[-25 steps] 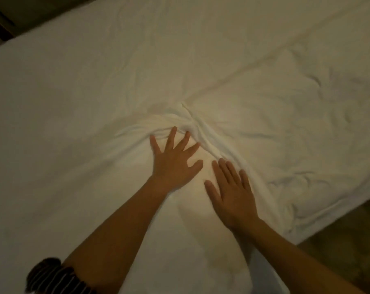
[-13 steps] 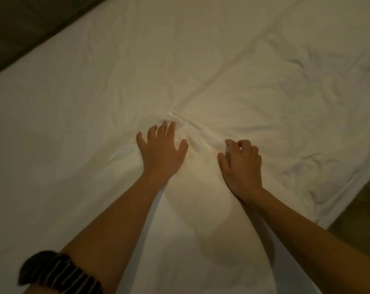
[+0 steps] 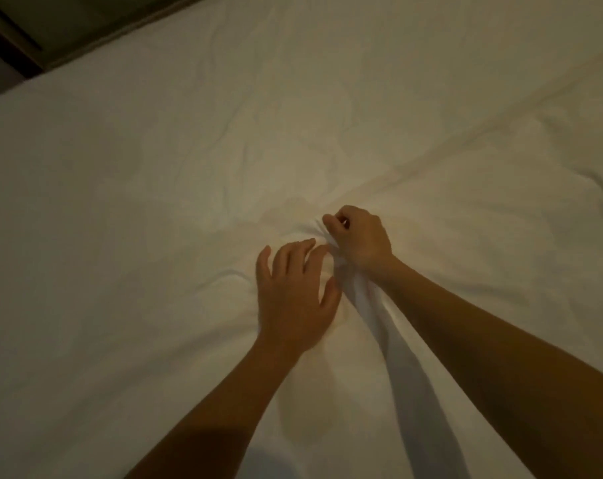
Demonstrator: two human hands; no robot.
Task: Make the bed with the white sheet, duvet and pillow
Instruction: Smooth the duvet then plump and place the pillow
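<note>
White sheet (image 3: 196,160): bunched ridge (image 3: 369,305) | my right hand (image 3: 357,238): on ridge's far end, pinching it, to lift slack | my left hand (image 3: 295,293): spread flat beside ridge, anchoring cloth.

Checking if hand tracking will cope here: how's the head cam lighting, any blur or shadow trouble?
Head view: dim, warm yellowish light, brightest patch on the white sheet around the hands, falling off toward the edges; right hand bunching a fold and left hand look slightly soft; forearms go dark near the bottom edge; white-on-white creases are low contrast.
</note>
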